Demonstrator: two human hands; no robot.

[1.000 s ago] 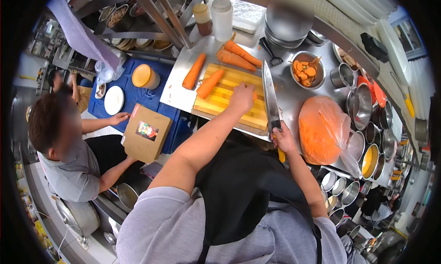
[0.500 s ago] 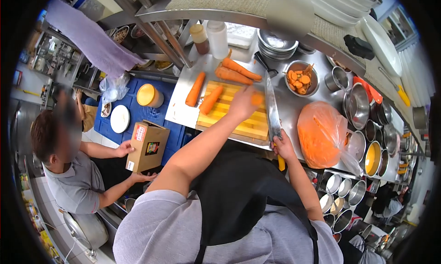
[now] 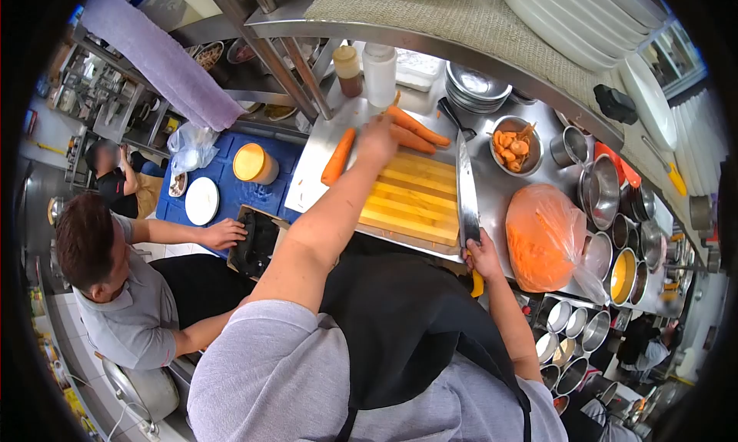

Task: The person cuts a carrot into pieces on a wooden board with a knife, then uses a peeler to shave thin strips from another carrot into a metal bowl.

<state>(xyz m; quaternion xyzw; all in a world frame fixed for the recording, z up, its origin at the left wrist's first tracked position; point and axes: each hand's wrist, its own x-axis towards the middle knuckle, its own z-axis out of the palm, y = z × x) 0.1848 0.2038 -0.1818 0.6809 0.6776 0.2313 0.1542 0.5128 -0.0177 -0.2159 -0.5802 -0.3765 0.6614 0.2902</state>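
My right hand (image 3: 484,257) grips a large knife (image 3: 466,184) by its dark and yellow handle, at the right edge of the striped cutting board (image 3: 419,200). The blade points away from me along that edge. My left hand (image 3: 377,142), smeared by motion, is over the whole carrots behind the board; its fingers do not show clearly. One carrot (image 3: 338,157) lies left of it, and further carrots (image 3: 419,127) lie just beyond it to the right. Carrot pieces (image 3: 510,148) fill a metal bowl (image 3: 540,151) behind the knife.
A plastic bag of orange contents (image 3: 542,242) sits right of the board. A black-handled utensil (image 3: 453,115) lies behind the knife, near stacked metal bowls (image 3: 477,84). Squeeze bottles (image 3: 379,77) stand at the back under a shelf (image 3: 430,38). A co-worker (image 3: 131,288) handles a box (image 3: 250,246) at left.
My left hand has moved from the board, where an orange piece showed at its fingers, left and away to the whole carrots. The co-worker's box has tilted, showing something black inside.
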